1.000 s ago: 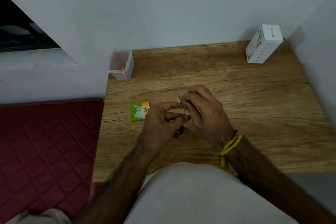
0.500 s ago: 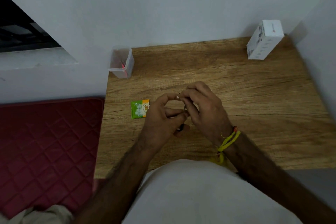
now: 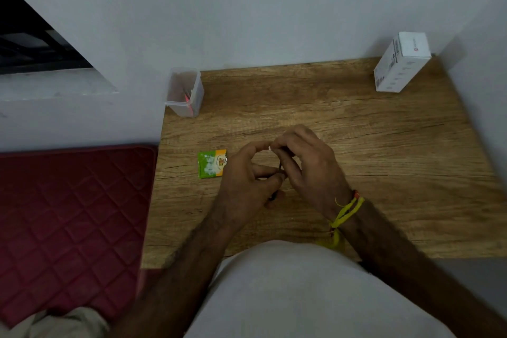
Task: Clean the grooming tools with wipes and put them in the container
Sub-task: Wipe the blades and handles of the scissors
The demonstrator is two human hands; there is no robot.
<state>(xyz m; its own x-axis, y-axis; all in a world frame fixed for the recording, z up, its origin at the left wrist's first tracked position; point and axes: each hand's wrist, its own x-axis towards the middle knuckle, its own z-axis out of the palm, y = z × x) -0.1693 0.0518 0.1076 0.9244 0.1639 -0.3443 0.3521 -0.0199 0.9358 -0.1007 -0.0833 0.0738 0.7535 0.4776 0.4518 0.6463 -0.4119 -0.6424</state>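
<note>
The scene is dim and evenly lit, with a cool grey cast on the wall [image 3: 274, 8] and a muted tone on the wooden table [image 3: 384, 159]. Light seems to fall from above and slightly left: the white box [image 3: 402, 62] throws a soft shadow to its right onto the corner, and the clear container [image 3: 185, 92] shades the wall behind it only faintly. No glare or bright highlights show anywhere. The dark opening [image 3: 33, 44] at upper left is nearly black, with little detail. Wide-angle distortion bends the table edges and splays them outward toward the frame's borders. The picture is soft overall; the hands are slightly smeared, and the lower edge is blurred.
</note>
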